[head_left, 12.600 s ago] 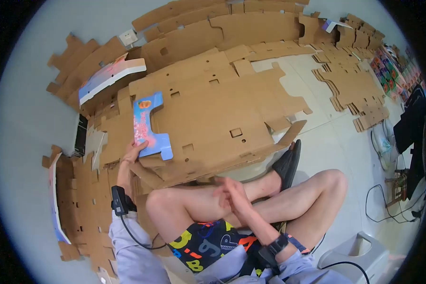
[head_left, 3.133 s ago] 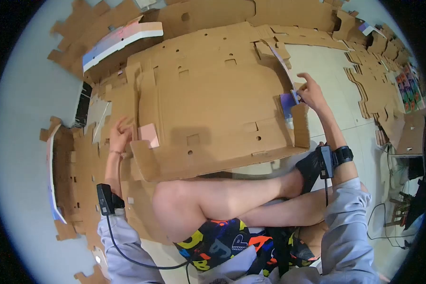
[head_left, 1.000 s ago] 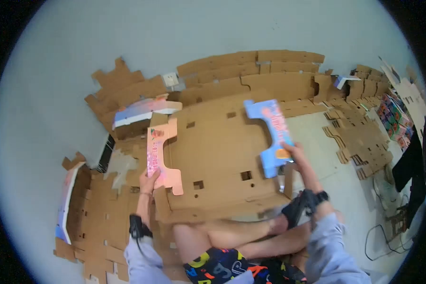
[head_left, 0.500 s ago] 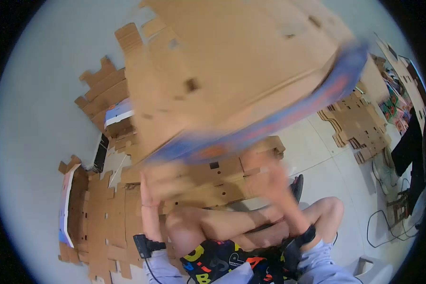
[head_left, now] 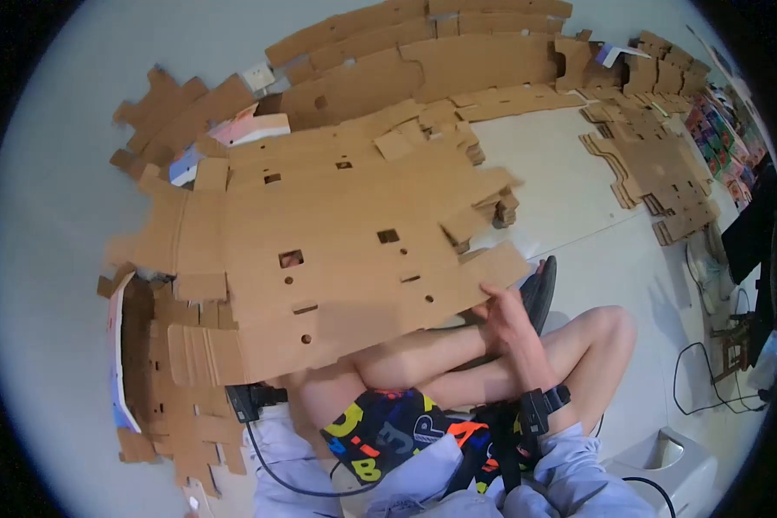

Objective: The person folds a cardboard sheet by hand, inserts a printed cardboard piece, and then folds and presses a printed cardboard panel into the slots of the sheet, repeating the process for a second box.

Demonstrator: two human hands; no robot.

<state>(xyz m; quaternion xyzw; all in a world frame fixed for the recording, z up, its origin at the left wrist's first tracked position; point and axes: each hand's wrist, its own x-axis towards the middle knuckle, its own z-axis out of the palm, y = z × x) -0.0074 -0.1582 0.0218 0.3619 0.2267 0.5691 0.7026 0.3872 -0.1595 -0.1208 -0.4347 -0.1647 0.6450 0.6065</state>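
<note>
A large flat brown cardboard sheet with square cut-outs, round holes and slots spreads in front of my crossed legs, plain side up. My right hand grips its near right edge, thumb on top and the other fingers partly hidden. The sheet covers my left hand; only the wrist area by the black strap device shows at the near left corner. A pinkish patch appears through one cut-out, too little to identify. A creased flap sticks out at the sheet's near left.
More flattened cardboard lies at the left, beside an upright piece with a white and blue edge. Long cardboard pieces stand along the wall. A cardboard stack sits at the right, near a black cable and white stool.
The raised, blurred cardboard with a blue printed edge no longer fills the upper view. A plain sheet now lies low before me. My right hand has closed on its edge; my left is now covered.
</note>
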